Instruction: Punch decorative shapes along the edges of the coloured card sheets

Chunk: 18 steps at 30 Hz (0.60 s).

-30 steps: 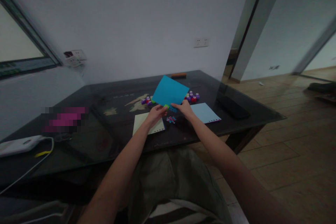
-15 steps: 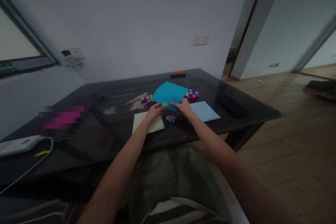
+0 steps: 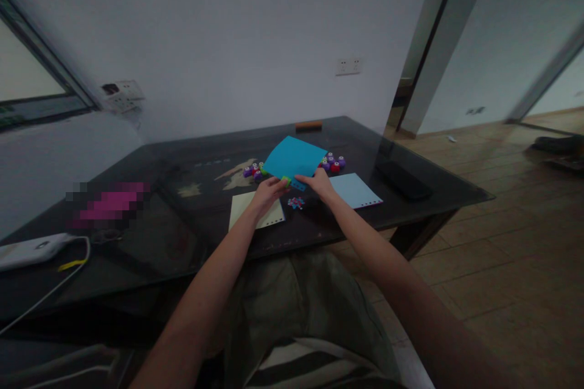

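A blue sheet of paper (image 3: 295, 157) is raised above the table, with a row of small punched holes along its near edge. My right hand (image 3: 318, 183) pinches its near right part, thumb on top. My left hand (image 3: 270, 191) is closed around a small green craft punch (image 3: 286, 181) at the sheet's near left edge. Beneath lies a little heap of pink, blue and white paper bits (image 3: 296, 203). A cream sheet (image 3: 241, 206) with holes along its near edge lies under my left wrist. To the right rests a pale blue sheet (image 3: 356, 189), also with edge holes.
Purple, red and green punches stand in two groups, left (image 3: 254, 171) and right (image 3: 335, 162) of the blue sheet. A black oblong object (image 3: 404, 180) lies at the table's right side, a brown bar (image 3: 309, 126) at the back. A white device (image 3: 34, 252) with a cable sits far left.
Both hands keep their hold on the blue sheet and the green punch. The whole view has shifted slightly; nothing else visibly differs.
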Each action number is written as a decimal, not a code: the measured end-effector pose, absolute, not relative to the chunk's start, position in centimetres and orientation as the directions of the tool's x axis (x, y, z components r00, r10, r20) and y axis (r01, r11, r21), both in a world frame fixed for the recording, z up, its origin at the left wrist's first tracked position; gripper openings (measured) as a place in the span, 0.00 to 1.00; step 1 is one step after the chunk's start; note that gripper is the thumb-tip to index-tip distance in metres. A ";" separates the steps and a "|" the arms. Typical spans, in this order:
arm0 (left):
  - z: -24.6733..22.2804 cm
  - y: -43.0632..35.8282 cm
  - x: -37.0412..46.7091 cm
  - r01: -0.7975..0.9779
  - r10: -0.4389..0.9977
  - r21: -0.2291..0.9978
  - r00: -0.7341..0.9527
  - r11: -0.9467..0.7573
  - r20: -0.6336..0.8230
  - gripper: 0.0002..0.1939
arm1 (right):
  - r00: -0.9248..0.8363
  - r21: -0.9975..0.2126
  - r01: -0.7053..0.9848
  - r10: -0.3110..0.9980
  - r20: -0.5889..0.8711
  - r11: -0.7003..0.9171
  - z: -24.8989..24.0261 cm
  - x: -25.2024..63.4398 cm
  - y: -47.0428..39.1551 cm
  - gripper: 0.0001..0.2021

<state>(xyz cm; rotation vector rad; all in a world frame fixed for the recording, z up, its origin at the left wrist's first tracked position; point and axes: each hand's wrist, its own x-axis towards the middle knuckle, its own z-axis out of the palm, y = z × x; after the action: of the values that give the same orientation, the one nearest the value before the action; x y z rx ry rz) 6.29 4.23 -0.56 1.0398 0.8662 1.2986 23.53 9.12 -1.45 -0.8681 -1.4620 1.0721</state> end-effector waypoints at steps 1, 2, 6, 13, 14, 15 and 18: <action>-0.5 4.2 6.3 -0.326 0.993 0.945 0.099 -0.024 0.060 0.17 | -0.158 -0.944 -0.037 0.930 0.330 0.329 -1.5 23.5 9.2 0.22; -0.5 4.2 6.3 -0.323 0.993 0.946 0.099 -0.026 0.061 0.17 | -0.159 -0.944 -0.034 0.931 0.330 0.329 -1.5 23.5 9.2 0.22; -0.5 4.2 6.3 -0.315 0.993 0.948 0.094 -0.033 0.066 0.15 | -0.168 -0.945 -0.021 0.931 0.325 0.326 -1.3 23.5 9.1 0.21; -0.5 4.1 6.4 -0.326 0.993 0.945 0.096 -0.038 0.073 0.13 | -0.151 -0.939 -0.018 0.928 0.341 0.342 -1.3 23.6 9.0 0.21; -0.5 4.1 6.3 -0.323 0.993 0.946 0.093 -0.039 0.072 0.13 | -0.153 -0.939 -0.011 0.928 0.340 0.342 -1.3 23.6 9.1 0.21; -0.5 4.1 6.3 -0.319 0.993 0.947 0.089 -0.040 0.072 0.12 | -0.154 -0.940 -0.004 0.929 0.338 0.341 -1.3 23.6 9.1 0.20; -0.6 4.1 6.3 -0.307 0.994 0.951 0.080 -0.042 0.070 0.12 | -0.155 -0.940 0.008 0.929 0.335 0.340 -1.4 23.6 9.1 0.21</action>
<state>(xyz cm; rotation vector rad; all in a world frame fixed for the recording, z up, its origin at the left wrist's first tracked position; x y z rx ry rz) 6.32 4.15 -0.56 1.0591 0.8876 1.3146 23.58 9.13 -1.39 -0.8972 -1.4881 1.0365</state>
